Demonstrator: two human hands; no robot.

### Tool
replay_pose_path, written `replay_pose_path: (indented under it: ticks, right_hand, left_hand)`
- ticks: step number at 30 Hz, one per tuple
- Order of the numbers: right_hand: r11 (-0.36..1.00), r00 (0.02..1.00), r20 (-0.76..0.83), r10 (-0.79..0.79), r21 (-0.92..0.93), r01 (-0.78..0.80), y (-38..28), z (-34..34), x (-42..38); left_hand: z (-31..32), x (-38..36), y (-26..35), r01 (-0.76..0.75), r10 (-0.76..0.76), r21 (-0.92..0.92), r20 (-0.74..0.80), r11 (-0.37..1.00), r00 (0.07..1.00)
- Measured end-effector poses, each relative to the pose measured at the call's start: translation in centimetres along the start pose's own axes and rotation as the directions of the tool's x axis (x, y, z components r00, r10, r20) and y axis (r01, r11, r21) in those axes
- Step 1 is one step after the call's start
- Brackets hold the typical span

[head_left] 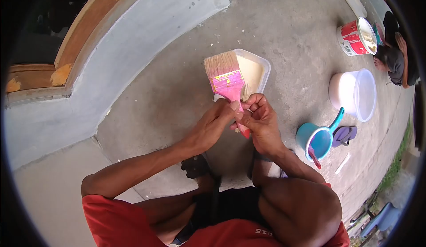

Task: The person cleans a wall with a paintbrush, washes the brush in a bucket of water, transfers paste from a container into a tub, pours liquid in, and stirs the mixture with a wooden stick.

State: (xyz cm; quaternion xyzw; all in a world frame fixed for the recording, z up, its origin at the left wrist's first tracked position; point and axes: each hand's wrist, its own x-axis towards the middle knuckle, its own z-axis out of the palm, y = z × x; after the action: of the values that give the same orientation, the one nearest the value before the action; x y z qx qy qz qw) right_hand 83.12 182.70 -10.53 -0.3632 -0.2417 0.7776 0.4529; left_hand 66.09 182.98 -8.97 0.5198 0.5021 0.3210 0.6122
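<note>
Over concrete floor (164,87), left grip (217,119) and right grip (264,125) pinch a pink paintbrush handle (234,94), bristles (220,64) projecting beyond.

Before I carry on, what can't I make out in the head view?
All in the head view:
Part of the handle of the pink brush: under the left hand.
Whether the right hand pinches anything: hidden by its curl.
Part of the white tray: behind brush and hands.
Fine print on the red bucket: too small.
</note>
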Motion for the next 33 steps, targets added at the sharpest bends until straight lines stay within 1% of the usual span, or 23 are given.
replay_pose_path:
  ticks: [1,2,4,6,7,8,9,10,11,12,13,15,16,18,19,21,22,24,25,27,28,30,33]
  right_hand:
    - [0.998,0.998,0.053,-0.03,0.058,0.027,0.9,0.5,0.0]
    - [0.998,0.998,0.056,-0.03,0.059,0.027,1.5,0.4,0.0]
    - [0.987,0.983,0.183,-0.003,-0.156,0.032,2.5,0.4,0.1]
    - [0.985,0.983,0.178,0.046,-0.173,-0.015,1.7,0.7,-0.8]
    - [0.894,0.98,0.198,0.037,-0.444,0.056,1.6,-0.8,-1.4]
    - [0.724,0.974,0.224,0.034,-0.678,0.131,1.5,-2.3,-1.8]
    - [0.223,0.906,0.403,-0.131,-0.878,0.423,1.1,-3.7,-1.9]
    - [0.216,0.905,0.408,-0.12,-0.879,0.425,1.1,-4.3,-2.1]
    - [-0.101,0.903,0.428,-0.044,-0.901,0.423,1.3,-4.7,-2.3]
    - [-0.408,0.904,0.427,0.034,-0.82,0.403,1.7,-5.0,-2.2]
    - [-0.409,0.901,0.431,0.046,-0.815,0.41,2.5,-5.4,-2.0]
    - [-0.41,0.848,0.529,-0.03,-0.78,0.473,3.8,-5.6,-1.2]
    - [-0.41,0.846,0.533,-0.024,-0.777,0.478,4.0,-5.7,-0.9]
    - [-0.314,0.794,0.588,-0.153,-0.791,0.525,3.3,-5.3,-0.1]
    - [-0.315,0.792,0.593,-0.147,-0.787,0.531,2.5,-5.3,0.5]
    - [-0.124,0.798,0.53,-0.287,-0.847,0.517,0.1,-5.6,1.4]
    - [-0.129,0.798,0.531,-0.285,-0.846,0.518,-1.0,-5.6,1.8]
    - [0.024,0.938,0.174,-0.299,-0.982,0.19,-2.7,-5.8,2.3]
    - [0.014,0.938,0.18,-0.296,-0.981,0.193,-2.9,-6.9,2.4]
    - [-0.142,0.836,0.356,-0.417,-0.934,0.327,-2.3,-9.0,2.2]
    - [-0.144,0.837,0.358,-0.413,-0.934,0.328,-1.8,-9.5,1.8]
    - [-0.22,0.812,0.457,-0.365,-0.889,0.402,-1.1,-9.7,0.6]
    - [-0.162,0.827,0.49,-0.276,-0.872,0.462,0.3,-8.4,0.3]
  left_hand:
    - [0.1,-0.9,0.1,0.162,-0.163,-0.246,0.017,0.956,0.987]
    - [0.2,-1.6,0.3,0.31,-0.313,-0.47,0.075,0.826,0.947]
    - [0.3,-2.6,0.6,0.295,-0.33,-0.505,0.022,0.811,0.944]
    - [-0.1,-3.6,0.0,0.323,-0.415,-0.493,-0.085,0.808,0.906]
    - [-0.6,-4.3,-0.1,0.326,-0.418,-0.496,-0.084,0.805,0.904]
    - [-1.4,-4.9,0.3,0.362,-0.425,-0.402,-0.078,0.841,0.902]
    - [-2.1,-5.5,0.8,0.389,-0.43,-0.308,-0.076,0.868,0.899]
    - [-2.5,-6.2,1.3,0.385,-0.429,-0.32,-0.079,0.866,0.9]
    - [-2.9,-6.9,1.9,0.418,-0.447,-0.268,-0.057,0.868,0.893]
    - [-3.3,-7.5,2.4,0.449,-0.467,-0.213,-0.038,0.868,0.884]
    - [-3.6,-8.0,2.7,0.449,-0.469,-0.225,-0.043,0.865,0.882]
    - [-4.3,-8.8,3.0,0.61,-0.604,-0.211,0.101,0.764,0.791]
    - [-4.6,-9.2,2.5,0.609,-0.604,-0.217,0.098,0.763,0.791]
    - [-5.0,-9.9,0.8,0.593,-0.586,-0.12,0.096,0.796,0.805]
    - [-4.9,-10.0,0.0,0.591,-0.584,-0.127,0.092,0.796,0.806]
    - [-4.2,-10.3,-2.0,0.516,-0.518,-0.046,-0.037,0.855,0.855]
    - [-3.9,-10.2,-3.0,0.513,-0.515,-0.05,-0.036,0.857,0.857]
    - [-2.9,-9.8,-5.0,0.318,-0.331,-0.104,-0.156,0.942,0.931]
    - [-2.5,-9.4,-5.6,0.311,-0.327,-0.113,-0.158,0.944,0.932]
    - [-1.5,-8.5,-6.8,0.127,-0.144,-0.079,-0.284,0.989,0.948]
    - [-1.2,-8.1,-7.8,0.127,-0.146,-0.084,-0.286,0.988,0.947]
    - [-1.1,-7.0,-9.5,0.06,-0.025,0.087,-0.356,0.994,0.934]
    - [-0.7,-5.8,-8.2,0.084,-0.039,0.091,-0.411,0.992,0.911]
